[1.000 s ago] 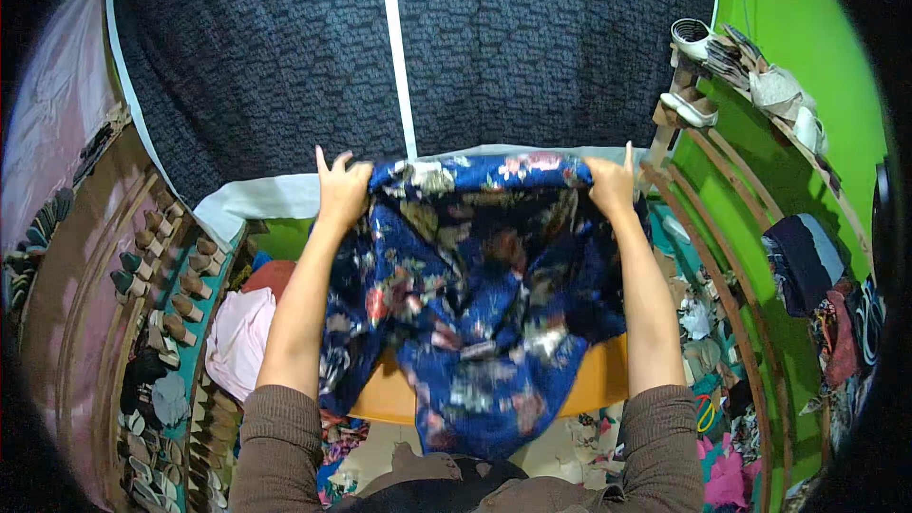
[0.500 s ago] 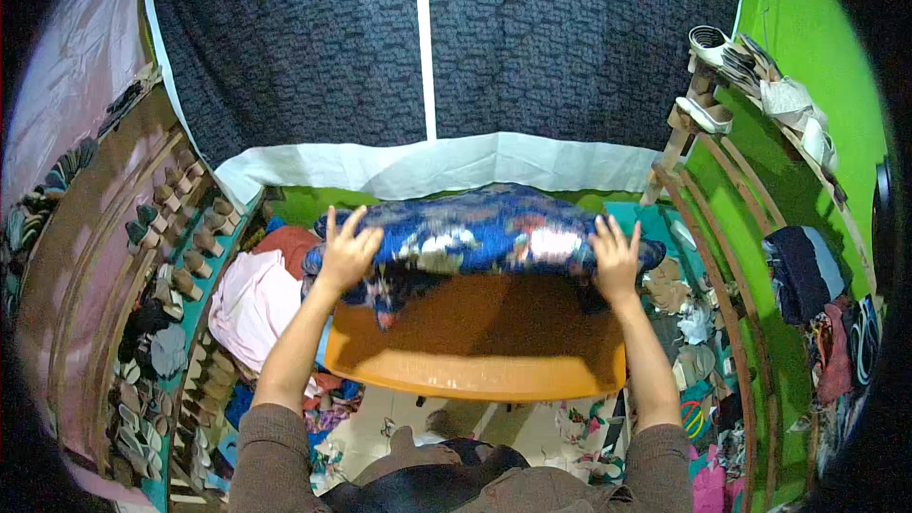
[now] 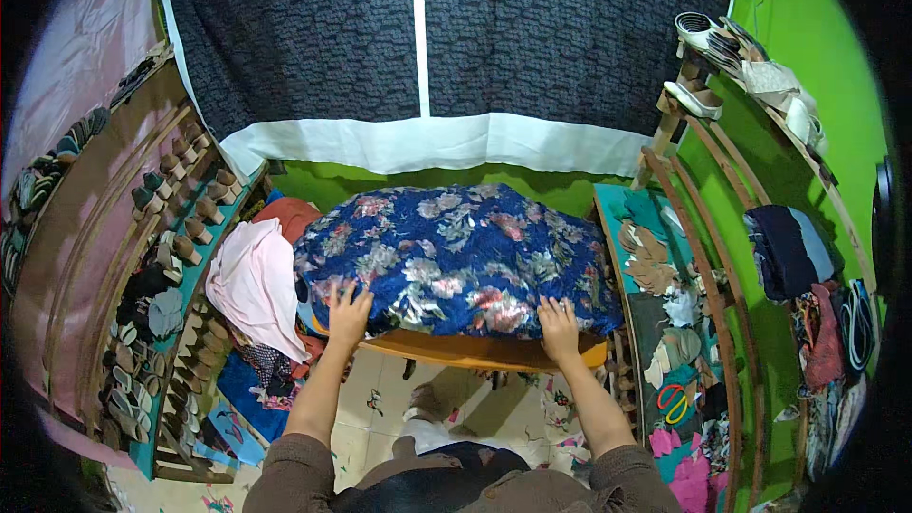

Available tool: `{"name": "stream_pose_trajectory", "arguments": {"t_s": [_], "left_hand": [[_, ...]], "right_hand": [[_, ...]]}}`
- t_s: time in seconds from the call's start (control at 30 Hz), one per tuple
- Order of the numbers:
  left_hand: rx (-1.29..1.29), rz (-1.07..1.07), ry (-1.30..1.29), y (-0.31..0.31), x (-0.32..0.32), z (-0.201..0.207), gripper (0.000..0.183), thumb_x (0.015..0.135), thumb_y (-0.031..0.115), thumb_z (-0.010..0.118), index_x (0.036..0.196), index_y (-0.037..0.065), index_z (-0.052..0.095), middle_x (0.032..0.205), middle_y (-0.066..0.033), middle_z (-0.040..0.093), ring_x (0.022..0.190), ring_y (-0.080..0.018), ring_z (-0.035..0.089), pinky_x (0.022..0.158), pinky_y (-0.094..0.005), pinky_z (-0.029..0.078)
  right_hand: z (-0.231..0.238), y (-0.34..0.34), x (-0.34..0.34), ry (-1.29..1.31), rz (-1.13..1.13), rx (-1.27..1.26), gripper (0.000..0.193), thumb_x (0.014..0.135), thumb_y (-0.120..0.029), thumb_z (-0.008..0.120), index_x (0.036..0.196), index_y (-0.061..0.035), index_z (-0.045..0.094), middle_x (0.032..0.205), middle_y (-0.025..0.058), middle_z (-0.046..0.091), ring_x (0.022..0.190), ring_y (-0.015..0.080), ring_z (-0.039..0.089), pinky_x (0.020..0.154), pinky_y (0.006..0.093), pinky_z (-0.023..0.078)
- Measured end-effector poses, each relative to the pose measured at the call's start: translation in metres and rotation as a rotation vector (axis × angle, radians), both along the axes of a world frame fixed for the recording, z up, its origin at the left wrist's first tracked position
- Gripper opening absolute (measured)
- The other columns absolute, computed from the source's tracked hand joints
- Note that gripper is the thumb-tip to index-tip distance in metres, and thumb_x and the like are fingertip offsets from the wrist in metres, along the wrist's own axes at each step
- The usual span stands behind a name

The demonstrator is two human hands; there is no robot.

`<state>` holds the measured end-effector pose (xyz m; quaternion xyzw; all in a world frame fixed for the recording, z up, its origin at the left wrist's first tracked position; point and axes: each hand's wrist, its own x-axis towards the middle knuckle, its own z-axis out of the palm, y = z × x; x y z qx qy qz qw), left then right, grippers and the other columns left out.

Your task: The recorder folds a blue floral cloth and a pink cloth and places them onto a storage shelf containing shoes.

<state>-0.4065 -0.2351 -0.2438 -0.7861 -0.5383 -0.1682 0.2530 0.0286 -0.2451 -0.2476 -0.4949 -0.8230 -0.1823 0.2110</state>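
1. Blue floral cloth (image 3: 456,252): lies spread over an orange table (image 3: 484,351), covering nearly all of its top. Only the near edge of the table shows, as an orange strip at 6 o'clock from the cloth centre.
2. Left hand (image 3: 349,309): fingers spread, palm down, pressed flat on the near left part of the cloth, at 8 o'clock from the cloth centre. It pinches nothing.
3. Right hand (image 3: 559,325): fingers extended and slightly apart, palm down, resting flat on the near right hem of the cloth, at 5 o'clock from the cloth centre. It pinches nothing.
4. Both forearms enter from the lower edge, in brown sleeves (image 3: 304,475).
5. Pink garment (image 3: 255,280): hangs just beside the left end of the table, at 9 o'clock from the cloth, touching the cloth's left edge.
6. Dark patterned curtain (image 3: 418,28): hangs behind the table at 12 o'clock, with a white band (image 3: 437,142) along its lower edge and a green wall below it.
7. Left shelving (image 3: 142,256): at 9 o'clock, rows of small shoe-shaped pieces.
8. Right wooden rack (image 3: 703,256): at 3 o'clock, holding cut fabric pieces and folded dark clothing (image 3: 788,247); white sandals (image 3: 708,38) sit on top at 2 o'clock.
9. Tiled floor (image 3: 456,399): visible below the table at 6 o'clock.
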Motion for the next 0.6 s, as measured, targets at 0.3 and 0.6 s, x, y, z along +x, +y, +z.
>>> {"name": "stream_pose_trajectory", "arguments": {"t_s": [0.3, 0.6], "left_hand": [[-0.309, 0.136, 0.187, -0.051, 0.019, -0.037, 0.065, 0.067, 0.025, 0.063, 0.126, 0.008, 0.042, 0.135, -0.0093, 0.037, 0.125, -0.0269, 0.033, 0.103, -0.0563, 0.014], [-0.22, -0.231, 0.238, -0.042, 0.112, -0.011, 0.064, 0.076, 0.022, 0.056, 0.134, 0.009, 0.032, 0.14, -0.0201, 0.025, 0.126, -0.031, 0.031, 0.101, -0.0522, 0.022]], "right_hand": [[-0.062, -0.05, 0.014, -0.272, -0.148, -0.344, 0.073, 0.065, -0.016, 0.065, 0.13, -0.0015, 0.034, 0.142, 0.013, 0.023, 0.132, 0.0274, 0.02, 0.106, 0.0482, 0.017], [-0.019, -0.06, -0.044, 0.24, -0.167, -0.65, 0.084, 0.07, -0.031, 0.058, 0.136, 0.0013, 0.019, 0.143, 0.0236, 0.011, 0.133, 0.0384, 0.006, 0.102, 0.0591, 0.002]]}}
